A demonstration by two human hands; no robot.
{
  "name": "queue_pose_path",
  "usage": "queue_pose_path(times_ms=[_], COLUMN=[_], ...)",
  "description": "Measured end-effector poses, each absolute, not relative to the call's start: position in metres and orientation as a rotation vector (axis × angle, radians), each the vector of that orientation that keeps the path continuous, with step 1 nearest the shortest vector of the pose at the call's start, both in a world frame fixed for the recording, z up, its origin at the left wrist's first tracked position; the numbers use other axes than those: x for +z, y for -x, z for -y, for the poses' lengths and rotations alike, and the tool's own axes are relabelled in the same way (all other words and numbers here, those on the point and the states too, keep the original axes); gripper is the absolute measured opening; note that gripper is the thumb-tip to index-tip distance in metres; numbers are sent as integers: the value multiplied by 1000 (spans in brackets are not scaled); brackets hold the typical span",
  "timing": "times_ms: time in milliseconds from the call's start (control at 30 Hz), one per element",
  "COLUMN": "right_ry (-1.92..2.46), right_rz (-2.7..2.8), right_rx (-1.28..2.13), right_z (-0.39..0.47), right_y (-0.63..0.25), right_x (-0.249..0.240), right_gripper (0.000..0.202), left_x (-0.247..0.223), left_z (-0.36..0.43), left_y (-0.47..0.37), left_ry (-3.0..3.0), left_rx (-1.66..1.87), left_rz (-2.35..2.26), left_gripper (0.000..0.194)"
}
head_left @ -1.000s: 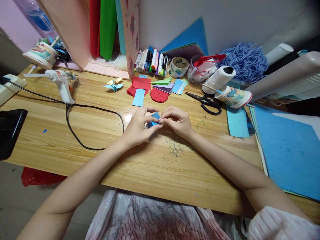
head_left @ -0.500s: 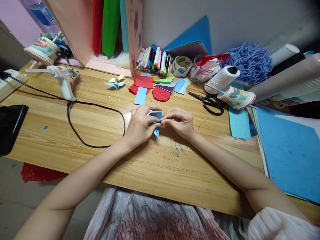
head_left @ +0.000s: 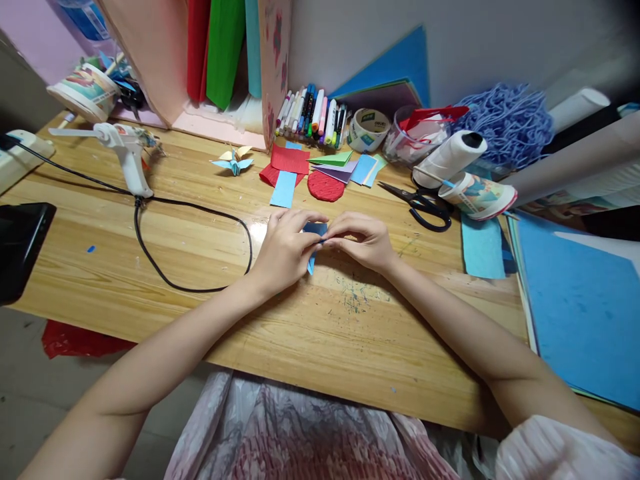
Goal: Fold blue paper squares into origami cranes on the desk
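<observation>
A small folded piece of blue paper (head_left: 315, 229) is held between both hands over the wooden table (head_left: 320, 340). My left hand (head_left: 289, 248) grips its left side with thumb and fingers, covering much of it. From the right, my right hand (head_left: 361, 241) pinches the paper's edge, its fingertips touching those of my left hand. A narrow pointed part of the paper shows below my left fingertips. Beyond the hands lie a blue strip (head_left: 283, 190), a red round piece (head_left: 325, 186) and a small folded paper figure (head_left: 233, 161).
Black scissors (head_left: 420, 204) lie right of the hands. A glue gun (head_left: 126, 157) stands left, its black cable looping across the table. Markers (head_left: 313, 117), a tape roll (head_left: 369, 130) and blue yarn (head_left: 505, 123) line the back. Blue sheets (head_left: 580, 300) lie right.
The view has shifted slightly. The blue paper has tilted between my fingers, and its lower point shows less now. Both hands keep their grip.
</observation>
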State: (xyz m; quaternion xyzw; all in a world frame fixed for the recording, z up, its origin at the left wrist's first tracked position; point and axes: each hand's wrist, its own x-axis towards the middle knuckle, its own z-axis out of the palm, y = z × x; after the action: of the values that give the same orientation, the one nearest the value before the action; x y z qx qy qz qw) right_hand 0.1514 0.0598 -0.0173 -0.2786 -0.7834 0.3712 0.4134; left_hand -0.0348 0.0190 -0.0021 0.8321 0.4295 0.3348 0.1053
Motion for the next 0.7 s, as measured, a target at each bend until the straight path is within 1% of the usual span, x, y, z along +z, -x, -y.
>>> queue_pose_path(times_ms=[233, 400, 533, 633, 700], right_ry=[631, 694, 731, 693, 630], right_rz=[1974, 1901, 1856, 1919, 1997], right_rx=[777, 838, 854, 762, 675], right_z=[-57, -54, -53, -57, -59], right_y=[-148, -146, -144, -147, -151], right_x=[-20, -21, -22, -21, -19], right_gripper=[5, 1, 5, 1, 5], left_x=[-2, 1, 2, 0, -2], left_z=[-19, -18, -19, -21, -23], left_y=[34, 34, 34, 35, 36], left_ry=[-2475, -2481, -2522, -2566, -2594], left_rx=[1014, 1041, 1054, 1054, 1038], left_rz=[-1281, -1294, -1312, -1330, -1338], left_gripper=[12, 12, 14, 14, 13])
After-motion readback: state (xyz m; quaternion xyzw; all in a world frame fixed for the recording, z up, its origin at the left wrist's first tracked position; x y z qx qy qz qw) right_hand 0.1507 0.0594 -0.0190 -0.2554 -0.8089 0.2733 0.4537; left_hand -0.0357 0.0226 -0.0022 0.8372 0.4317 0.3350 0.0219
